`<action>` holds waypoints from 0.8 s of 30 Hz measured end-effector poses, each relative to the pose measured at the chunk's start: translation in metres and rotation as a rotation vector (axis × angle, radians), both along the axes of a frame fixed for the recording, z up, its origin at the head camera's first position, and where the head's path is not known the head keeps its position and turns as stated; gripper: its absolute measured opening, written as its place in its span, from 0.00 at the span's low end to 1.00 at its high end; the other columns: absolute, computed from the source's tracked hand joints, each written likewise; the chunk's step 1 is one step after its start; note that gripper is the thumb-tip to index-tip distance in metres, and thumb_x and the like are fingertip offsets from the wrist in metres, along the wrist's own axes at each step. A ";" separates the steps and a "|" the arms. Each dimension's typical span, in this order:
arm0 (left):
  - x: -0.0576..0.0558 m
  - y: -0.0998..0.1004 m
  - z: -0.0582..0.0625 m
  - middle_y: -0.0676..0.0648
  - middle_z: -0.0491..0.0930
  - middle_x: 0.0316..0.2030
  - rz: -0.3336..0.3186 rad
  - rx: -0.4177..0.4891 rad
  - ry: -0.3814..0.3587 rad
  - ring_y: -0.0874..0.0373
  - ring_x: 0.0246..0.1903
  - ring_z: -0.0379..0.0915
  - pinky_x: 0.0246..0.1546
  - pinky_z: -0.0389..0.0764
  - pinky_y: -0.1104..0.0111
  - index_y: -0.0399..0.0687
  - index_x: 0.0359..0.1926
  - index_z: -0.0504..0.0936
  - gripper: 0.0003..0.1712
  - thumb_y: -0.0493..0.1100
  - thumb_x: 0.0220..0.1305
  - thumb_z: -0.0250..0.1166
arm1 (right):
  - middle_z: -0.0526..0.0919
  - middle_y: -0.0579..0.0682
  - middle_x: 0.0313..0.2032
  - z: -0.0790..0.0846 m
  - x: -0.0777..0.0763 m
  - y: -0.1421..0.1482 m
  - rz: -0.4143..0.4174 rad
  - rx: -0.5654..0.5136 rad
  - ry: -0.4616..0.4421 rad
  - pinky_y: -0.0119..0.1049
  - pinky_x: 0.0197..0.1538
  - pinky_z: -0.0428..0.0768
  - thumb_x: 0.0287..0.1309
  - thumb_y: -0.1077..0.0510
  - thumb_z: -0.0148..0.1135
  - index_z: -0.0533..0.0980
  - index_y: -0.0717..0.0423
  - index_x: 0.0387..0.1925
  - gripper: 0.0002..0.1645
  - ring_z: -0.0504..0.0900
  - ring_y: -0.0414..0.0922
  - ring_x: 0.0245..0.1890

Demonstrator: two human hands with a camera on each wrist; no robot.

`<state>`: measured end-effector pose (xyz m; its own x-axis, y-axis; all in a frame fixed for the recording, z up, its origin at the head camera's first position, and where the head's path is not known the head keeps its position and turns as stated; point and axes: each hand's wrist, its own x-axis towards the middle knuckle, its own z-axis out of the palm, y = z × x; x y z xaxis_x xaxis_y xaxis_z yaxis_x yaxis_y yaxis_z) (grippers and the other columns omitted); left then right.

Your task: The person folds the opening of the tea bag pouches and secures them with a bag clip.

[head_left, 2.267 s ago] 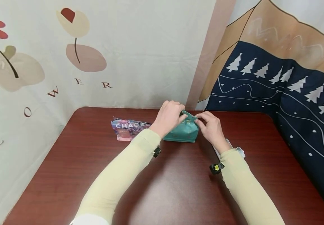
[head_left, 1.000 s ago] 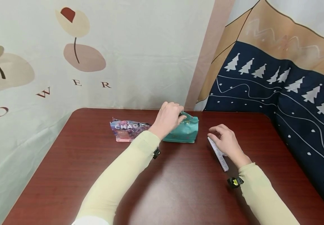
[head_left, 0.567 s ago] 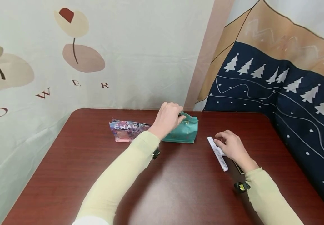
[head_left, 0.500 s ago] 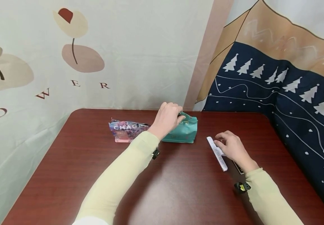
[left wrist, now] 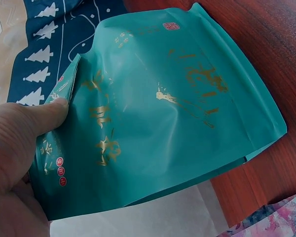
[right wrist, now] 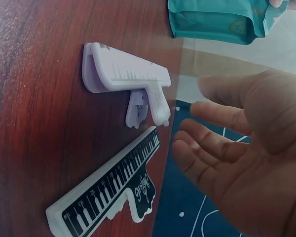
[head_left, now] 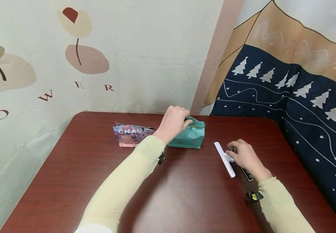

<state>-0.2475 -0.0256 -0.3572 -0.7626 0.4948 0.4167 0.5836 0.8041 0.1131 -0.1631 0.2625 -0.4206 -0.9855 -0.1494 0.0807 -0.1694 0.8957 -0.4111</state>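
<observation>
My left hand [head_left: 172, 124] pinches the folded top edge of a teal pouch [head_left: 190, 138] standing at the back of the table. The left wrist view shows the thumb over the fold and gold lettering on the pouch [left wrist: 158, 118]. Farther right, my right hand [head_left: 243, 157] hovers with loosely bent fingers and nothing in them. Below it lie two long-barred bag clips with piano-key markings: a white clip [head_left: 225, 161] on the left and a black clip [head_left: 247, 174] with a white edge, partly hidden by the hand. In the right wrist view, both clips sit apart from the fingers.
A pink and purple pouch [head_left: 131, 136] lettered "CHAGE" stands left of the teal one, partly behind my left forearm. The table [head_left: 185, 197] is dark reddish wood. Behind it hang a pale flower-print cloth [head_left: 150, 58] and a navy cloth with white trees [head_left: 261, 90].
My right hand has let go of the teal pouch's top corner and moved right and nearer, over the clips. The left hand keeps its pinch in the same place.
</observation>
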 end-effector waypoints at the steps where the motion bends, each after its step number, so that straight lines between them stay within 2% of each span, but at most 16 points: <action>1: 0.000 0.000 0.000 0.51 0.84 0.29 -0.001 0.002 -0.003 0.54 0.32 0.77 0.35 0.65 0.65 0.50 0.32 0.85 0.12 0.52 0.68 0.72 | 0.82 0.64 0.45 0.000 0.001 0.000 -0.001 0.003 -0.010 0.53 0.43 0.79 0.61 0.62 0.69 0.83 0.66 0.48 0.15 0.80 0.54 0.37; 7: -0.001 0.000 -0.001 0.51 0.85 0.30 -0.006 0.004 -0.005 0.54 0.32 0.78 0.35 0.66 0.64 0.50 0.32 0.86 0.12 0.52 0.68 0.71 | 0.81 0.66 0.46 -0.002 0.004 0.001 -0.015 0.027 -0.063 0.58 0.49 0.79 0.60 0.62 0.69 0.82 0.68 0.51 0.18 0.81 0.60 0.43; 17: -0.002 -0.001 -0.001 0.51 0.84 0.29 0.000 -0.009 -0.007 0.53 0.32 0.78 0.35 0.66 0.64 0.50 0.33 0.86 0.12 0.52 0.68 0.71 | 0.83 0.66 0.41 -0.006 0.001 -0.001 0.005 0.029 -0.133 0.55 0.47 0.81 0.57 0.65 0.71 0.79 0.73 0.53 0.23 0.81 0.56 0.39; 24: -0.002 -0.001 -0.001 0.51 0.84 0.29 0.006 -0.019 0.013 0.55 0.32 0.77 0.35 0.65 0.65 0.51 0.33 0.86 0.13 0.53 0.68 0.71 | 0.83 0.72 0.47 -0.005 -0.003 -0.004 -0.005 0.091 -0.182 0.57 0.51 0.81 0.57 0.64 0.72 0.75 0.77 0.57 0.30 0.82 0.61 0.43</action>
<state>-0.2497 -0.0268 -0.3585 -0.7604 0.4979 0.4170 0.5799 0.8097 0.0905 -0.1657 0.2584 -0.4260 -0.9833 -0.1426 -0.1127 -0.0947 0.9311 -0.3522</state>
